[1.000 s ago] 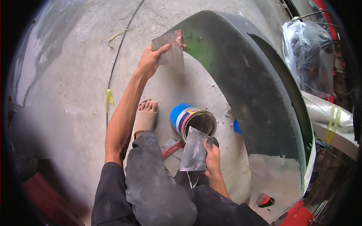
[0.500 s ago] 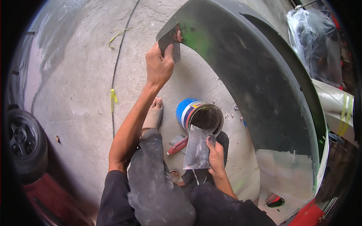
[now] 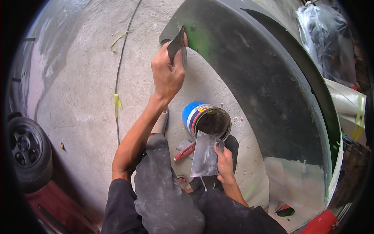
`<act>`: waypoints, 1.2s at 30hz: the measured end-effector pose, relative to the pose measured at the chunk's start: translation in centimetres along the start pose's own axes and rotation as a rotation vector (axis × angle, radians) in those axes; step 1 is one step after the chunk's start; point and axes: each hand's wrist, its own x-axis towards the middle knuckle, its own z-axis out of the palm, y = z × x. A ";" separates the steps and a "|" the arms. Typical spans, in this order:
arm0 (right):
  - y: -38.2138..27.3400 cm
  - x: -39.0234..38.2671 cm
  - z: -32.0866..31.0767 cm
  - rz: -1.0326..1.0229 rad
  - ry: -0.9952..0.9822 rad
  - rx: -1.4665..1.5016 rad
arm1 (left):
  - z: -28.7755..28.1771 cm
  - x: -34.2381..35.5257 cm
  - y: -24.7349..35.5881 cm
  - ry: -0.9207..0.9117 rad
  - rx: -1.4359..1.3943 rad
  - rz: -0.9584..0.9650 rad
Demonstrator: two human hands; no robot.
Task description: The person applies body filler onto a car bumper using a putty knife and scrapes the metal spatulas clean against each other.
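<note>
We observe a grey concrete floor (image 3: 85,89), stained darker at the upper left and crossed by a thin black cable (image 3: 118,70). At the left we locate a black wheel (image 3: 25,150); at the upper right, clear plastic sheeting (image 3: 325,39).

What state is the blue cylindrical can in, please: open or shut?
Open: the blue cylindrical can shows no lid over its round mouth, and its grey inside is visible.

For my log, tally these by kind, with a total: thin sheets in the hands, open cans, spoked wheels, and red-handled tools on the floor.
Thin sheets, one in the left hand, one in the right hand: 2
Open blue can: 1
Spoked wheel: 1
Red-handled tool: 1
Total: 5
</note>
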 end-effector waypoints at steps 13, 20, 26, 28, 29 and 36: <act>0.3 0.1 -0.6 0.026 -0.022 0.010 | 0.4 -0.8 1.3 -0.001 -0.026 0.137; 0.6 0.1 -0.7 0.026 -0.010 -0.035 | 0.4 -1.3 2.9 -0.025 -0.036 0.070; 1.3 0.6 -0.5 0.045 -0.028 -0.061 | 0.0 -2.6 5.0 0.007 -0.155 0.114; 1.4 0.9 -0.3 0.051 -0.024 -0.070 | -0.8 -2.7 4.9 -0.069 -0.150 0.137; 1.4 1.0 -0.4 0.056 -0.014 -0.074 | -1.4 -2.8 5.2 -0.148 -0.206 0.094; 0.9 1.6 -0.2 0.042 -0.018 -0.051 | -5.3 -0.2 -0.5 -0.064 -0.571 -0.545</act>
